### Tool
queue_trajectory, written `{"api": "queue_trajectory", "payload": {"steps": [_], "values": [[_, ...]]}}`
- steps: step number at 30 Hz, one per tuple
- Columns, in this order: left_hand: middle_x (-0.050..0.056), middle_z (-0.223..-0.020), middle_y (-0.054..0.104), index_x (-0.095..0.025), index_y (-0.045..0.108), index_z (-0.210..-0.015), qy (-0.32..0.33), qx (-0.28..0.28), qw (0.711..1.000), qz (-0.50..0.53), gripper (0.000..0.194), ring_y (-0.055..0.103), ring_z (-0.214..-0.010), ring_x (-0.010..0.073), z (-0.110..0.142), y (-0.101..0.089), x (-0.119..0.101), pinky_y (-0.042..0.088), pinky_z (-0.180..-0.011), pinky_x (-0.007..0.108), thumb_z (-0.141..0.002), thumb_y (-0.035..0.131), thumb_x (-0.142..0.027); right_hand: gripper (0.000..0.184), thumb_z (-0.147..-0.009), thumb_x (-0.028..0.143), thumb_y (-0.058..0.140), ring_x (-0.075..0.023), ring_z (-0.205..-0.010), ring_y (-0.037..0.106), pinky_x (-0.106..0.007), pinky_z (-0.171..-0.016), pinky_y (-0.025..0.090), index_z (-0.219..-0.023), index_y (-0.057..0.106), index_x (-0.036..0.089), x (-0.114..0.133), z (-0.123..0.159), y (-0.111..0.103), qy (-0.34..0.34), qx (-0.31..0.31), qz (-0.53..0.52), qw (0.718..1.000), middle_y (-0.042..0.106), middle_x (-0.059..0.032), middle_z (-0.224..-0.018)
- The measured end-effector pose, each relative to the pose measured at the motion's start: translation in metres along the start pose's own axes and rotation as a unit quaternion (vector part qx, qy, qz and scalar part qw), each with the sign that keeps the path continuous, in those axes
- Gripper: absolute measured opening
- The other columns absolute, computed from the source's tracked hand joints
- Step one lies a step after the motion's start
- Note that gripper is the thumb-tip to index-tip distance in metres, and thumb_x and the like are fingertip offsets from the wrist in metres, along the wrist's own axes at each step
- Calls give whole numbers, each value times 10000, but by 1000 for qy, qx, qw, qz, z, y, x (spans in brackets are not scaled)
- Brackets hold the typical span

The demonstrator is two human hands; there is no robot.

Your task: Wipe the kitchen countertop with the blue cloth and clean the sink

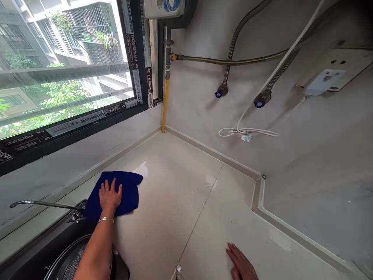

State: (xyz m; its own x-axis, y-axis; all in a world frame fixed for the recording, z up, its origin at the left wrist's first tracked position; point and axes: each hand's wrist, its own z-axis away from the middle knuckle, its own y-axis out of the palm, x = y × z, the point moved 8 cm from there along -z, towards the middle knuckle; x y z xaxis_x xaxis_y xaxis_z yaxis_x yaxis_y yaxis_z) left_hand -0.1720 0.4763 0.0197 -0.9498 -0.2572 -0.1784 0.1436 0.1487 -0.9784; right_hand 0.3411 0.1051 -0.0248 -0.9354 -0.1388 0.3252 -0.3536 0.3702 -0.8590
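Observation:
My left hand [110, 195] lies flat with spread fingers on a dark blue cloth [128, 194]. The cloth is laid out over the pale countertop [169, 190], and its left part reaches the edge of a dark sink. At the bottom right, my right hand [240, 262] is partly cut off by the frame; its visible fingers are extended low over the countertop, and nothing shows in them. I cannot tell whether that hand touches the surface.
Left of the cloth, a faucet [43, 203] stands by the sink [26, 252]. A yellow pipe [165, 103] meets the far corner. Hoses, a coiled white cable [256, 131] and a socket [325, 81] are on the wall. A raised lip [210, 151] borders the countertop.

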Motion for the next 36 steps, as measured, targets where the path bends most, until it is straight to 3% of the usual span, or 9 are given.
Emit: {"api": "queue_trajectory", "payload": {"steps": [2, 5, 13, 18, 24, 30, 36], "values": [[181, -1584, 265, -174, 353, -1492, -29, -14, 999, -7, 632, 186, -1481, 336, 9, -6, 13, 177, -1185, 487, -952, 301, -498, 556, -950, 216, 429, -262, -1279, 544, -419, -949, 569, -1496, 355, 288, 2, 0, -1, -3, -4, -8, 1000, 539, -61, -1429], [227, -1556, 289, -133, 360, -1483, -48, -37, 998, -16, 639, 191, -1473, 363, 27, -11, 15, 188, -1172, 510, -950, 303, -482, 551, -951, 204, 423, -255, -1295, 528, -426, -959, 560, -1491, 358, 290, 5, -2, -3, -3, -15, -10, 1000, 533, -56, -1436], [332, -1514, 282, -25, 365, -1459, -42, -87, 994, -46, 658, 208, -1439, 461, 94, -9, -22, 253, -1105, 609, -942, 351, -433, 524, -954, 192, 402, -238, -1309, 513, -447, -1023, 514, -1470, 395, 283, 10, -7, -10, 19, -37, -31, 999, 541, -55, -1429], [336, -1524, 265, -29, 361, -1466, 18, -92, 993, -65, 635, 175, -1448, 469, 154, -1, -58, 273, -1092, 637, -961, 314, -411, 517, -946, 171, 390, -219, -1318, 503, -431, -1057, 488, -1453, 429, 268, 9, -9, -12, 28, -50, -53, 997, 550, -52, -1421], [308, -1531, 289, -26, 404, -1444, 130, -64, 987, -68, 614, 182, -1455, 449, 230, 6, -105, 279, -1122, 621, -935, 388, -369, 523, -926, 147, 391, -215, -1320, 500, -440, -1059, 487, -1435, 452, 251, 9, -9, -13, 29, -61, -64, 996, 549, -55, -1422], [282, -1576, 189, -22, 417, -1435, 245, -72, 967, -7, 591, 41, -1472, 427, 301, 18, -162, 240, -1162, 616, -922, 412, -316, 530, -917, 130, 383, -198, -1313, 503, -411, -1064, 487, -1427, 464, 246, 11, -12, -14, 26, -73, -69, 995, 552, -55, -1419], [191, -1619, 4, -186, 194, -1541, 357, -34, 932, 50, 765, 9, -1471, 426, 356, 37, -232, 265, -1155, 647, -882, 526, -386, 453, -921, 175, 385, -213, -1208, 592, -422, -982, 541, -1335, 550, 256, -3, 3, -11, 52, -135, -87, 986, 632, -51, -1314]]}}
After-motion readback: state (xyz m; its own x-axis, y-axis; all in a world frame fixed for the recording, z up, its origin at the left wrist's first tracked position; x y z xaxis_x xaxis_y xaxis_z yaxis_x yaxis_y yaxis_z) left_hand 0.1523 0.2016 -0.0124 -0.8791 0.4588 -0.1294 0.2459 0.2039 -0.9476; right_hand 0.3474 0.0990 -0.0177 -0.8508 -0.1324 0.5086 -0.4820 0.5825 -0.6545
